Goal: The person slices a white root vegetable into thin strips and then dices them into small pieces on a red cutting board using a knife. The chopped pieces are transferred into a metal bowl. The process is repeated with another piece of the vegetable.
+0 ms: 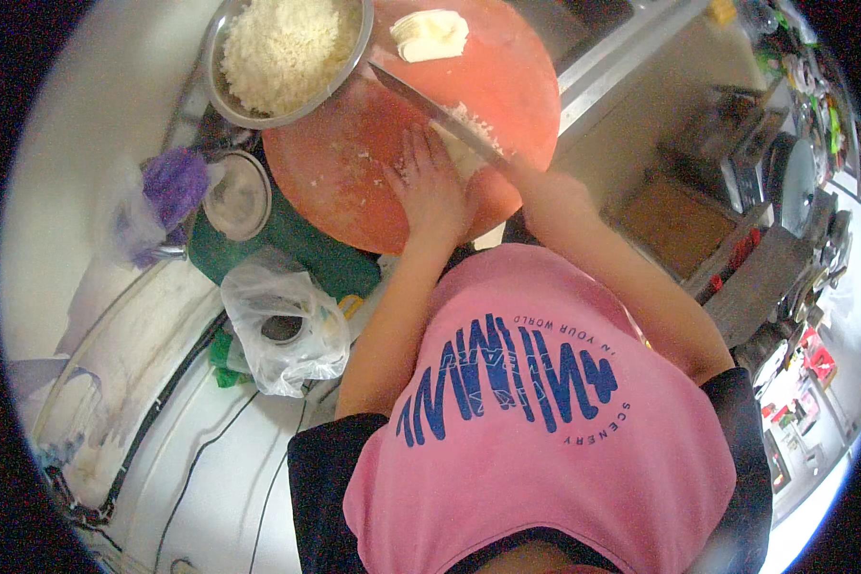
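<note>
My right hand [556,201] grips the handle of a large kitchen knife [438,111], whose blade slants up and left over a round orange cutting board [330,201]. My left hand [430,183] lies on the board with fingers spread, against a pale, whitish piece of food [459,151] beside the blade. White chopped bits [473,122] lie along the blade's far side. At the top of the board rests a stack of pale slices [430,34]. A metal bowl [219,79] heaped with finely chopped white food [280,54] overlaps the board's upper left edge.
Left of the board are a round lid or dish [237,194], a purple mesh scrubber [176,179] and a crumpled clear plastic bag [287,323]. A metal counter edge [603,72] runs along the right. Farther right, shelves and assorted kitchenware look blurred.
</note>
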Available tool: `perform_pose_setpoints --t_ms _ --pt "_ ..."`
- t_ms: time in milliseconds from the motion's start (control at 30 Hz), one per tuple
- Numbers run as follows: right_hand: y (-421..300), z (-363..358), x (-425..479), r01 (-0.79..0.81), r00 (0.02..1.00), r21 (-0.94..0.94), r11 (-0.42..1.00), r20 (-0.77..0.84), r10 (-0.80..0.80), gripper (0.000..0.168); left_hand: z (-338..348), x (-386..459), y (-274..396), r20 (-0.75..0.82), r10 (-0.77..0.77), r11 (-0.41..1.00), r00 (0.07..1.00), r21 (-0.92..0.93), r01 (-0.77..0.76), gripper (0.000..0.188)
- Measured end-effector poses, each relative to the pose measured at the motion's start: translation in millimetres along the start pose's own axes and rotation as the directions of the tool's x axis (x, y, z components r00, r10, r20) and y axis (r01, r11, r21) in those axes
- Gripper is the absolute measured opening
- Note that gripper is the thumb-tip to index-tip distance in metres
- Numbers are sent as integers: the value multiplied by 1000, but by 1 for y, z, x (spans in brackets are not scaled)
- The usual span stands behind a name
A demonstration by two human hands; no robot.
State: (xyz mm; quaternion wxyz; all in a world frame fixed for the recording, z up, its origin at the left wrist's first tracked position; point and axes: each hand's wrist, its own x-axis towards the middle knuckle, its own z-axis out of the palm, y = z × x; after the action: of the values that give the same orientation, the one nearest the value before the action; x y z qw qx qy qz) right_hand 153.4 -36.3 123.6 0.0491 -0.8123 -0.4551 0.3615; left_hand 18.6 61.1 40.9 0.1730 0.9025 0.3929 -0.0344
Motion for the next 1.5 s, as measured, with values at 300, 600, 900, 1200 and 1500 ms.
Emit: perform_pose_setpoints --t_ms 300,600,900,1200,1500 --pt "1 4 -17 20 1000 -12 1000 22 -20 30 0 -1 4 11 -18 999 1000 35 17 89" --pt "2 2 -1 23 999 -33 999 27 -22 34 -1 -2 2 -4 -52 998 999 -37 51 88" --pt "-4 1 -16 11 999 -29 1000 52 -10 32 5 -5 1 -46 3 999 999 42 -1 90" --pt "-7 2 -4 -49 996 20 999 71 47 35 5 -7 -7 7 -12 1000 1000 28 12 96" --pt "-13 8 -11 23 999 -31 999 40 -22 25 10 -7 -2 -25 -30 999 999 33 31 94"
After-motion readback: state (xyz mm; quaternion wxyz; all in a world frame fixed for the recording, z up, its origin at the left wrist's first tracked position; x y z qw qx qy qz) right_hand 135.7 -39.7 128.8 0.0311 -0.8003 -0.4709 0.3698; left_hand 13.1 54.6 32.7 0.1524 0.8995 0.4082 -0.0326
